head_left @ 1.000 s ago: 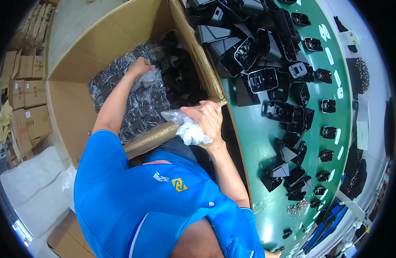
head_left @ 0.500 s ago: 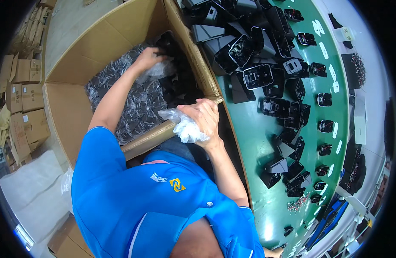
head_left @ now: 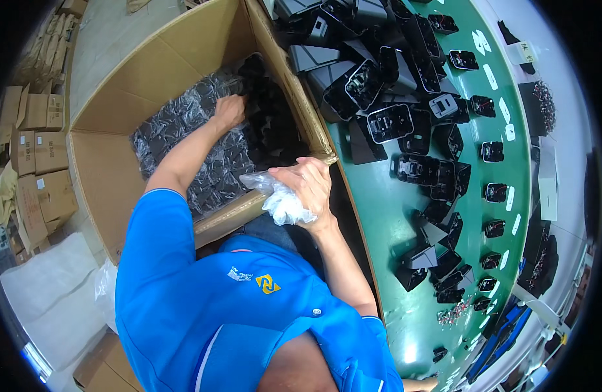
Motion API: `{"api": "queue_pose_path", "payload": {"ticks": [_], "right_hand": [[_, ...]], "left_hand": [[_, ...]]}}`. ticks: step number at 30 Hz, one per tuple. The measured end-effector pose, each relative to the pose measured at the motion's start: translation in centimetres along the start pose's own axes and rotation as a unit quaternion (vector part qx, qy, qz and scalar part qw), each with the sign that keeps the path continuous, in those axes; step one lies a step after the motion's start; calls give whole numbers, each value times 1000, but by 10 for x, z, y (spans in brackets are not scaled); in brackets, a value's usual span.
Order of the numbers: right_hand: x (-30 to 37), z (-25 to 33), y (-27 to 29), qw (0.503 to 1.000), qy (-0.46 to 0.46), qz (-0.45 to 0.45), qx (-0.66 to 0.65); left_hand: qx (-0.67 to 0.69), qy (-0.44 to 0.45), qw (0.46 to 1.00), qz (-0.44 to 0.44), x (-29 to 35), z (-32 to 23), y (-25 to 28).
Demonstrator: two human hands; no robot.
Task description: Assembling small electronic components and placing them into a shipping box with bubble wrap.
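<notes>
Bagged parts (head_left: 203, 157) in box (head_left: 111, 176): left hand (head_left: 230, 111) reaching; right hand (head_left: 307, 186) clutching plastic bags (head_left: 281, 202).

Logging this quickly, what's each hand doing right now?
Left hand: down in the cardboard box, fingers on bagged black parts.
Right hand: closed on crumpled clear plastic bag.

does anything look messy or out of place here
Nothing looks damaged or spilled. The black plastic parts lie in a loose heap on the green table, some tipped over, and the right hand clutches crumpled clear bags.
</notes>
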State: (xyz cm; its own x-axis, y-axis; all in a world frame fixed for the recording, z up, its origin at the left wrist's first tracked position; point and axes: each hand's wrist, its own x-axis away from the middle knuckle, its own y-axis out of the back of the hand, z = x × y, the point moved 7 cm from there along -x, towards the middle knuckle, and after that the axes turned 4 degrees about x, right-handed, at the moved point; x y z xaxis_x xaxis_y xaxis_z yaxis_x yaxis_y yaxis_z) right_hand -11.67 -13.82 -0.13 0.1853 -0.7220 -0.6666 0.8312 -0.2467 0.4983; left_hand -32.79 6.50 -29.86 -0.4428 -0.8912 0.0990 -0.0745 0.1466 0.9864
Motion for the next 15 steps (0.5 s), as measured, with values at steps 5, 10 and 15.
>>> {"api": "queue_pose_path", "payload": {"ticks": [5, 10, 15], "right_hand": [[1, -1, 3, 1000, -1, 2, 9], [1, 0, 3, 1000, 1, 9, 0], [1, -2, 2, 1000, -1, 3, -2]], "left_hand": [[77, 32, 995, -51, 13, -13, 17], [189, 70, 978, -55, 13, -23, 48], [519, 141, 842, -54, 18, -25, 81]]}}
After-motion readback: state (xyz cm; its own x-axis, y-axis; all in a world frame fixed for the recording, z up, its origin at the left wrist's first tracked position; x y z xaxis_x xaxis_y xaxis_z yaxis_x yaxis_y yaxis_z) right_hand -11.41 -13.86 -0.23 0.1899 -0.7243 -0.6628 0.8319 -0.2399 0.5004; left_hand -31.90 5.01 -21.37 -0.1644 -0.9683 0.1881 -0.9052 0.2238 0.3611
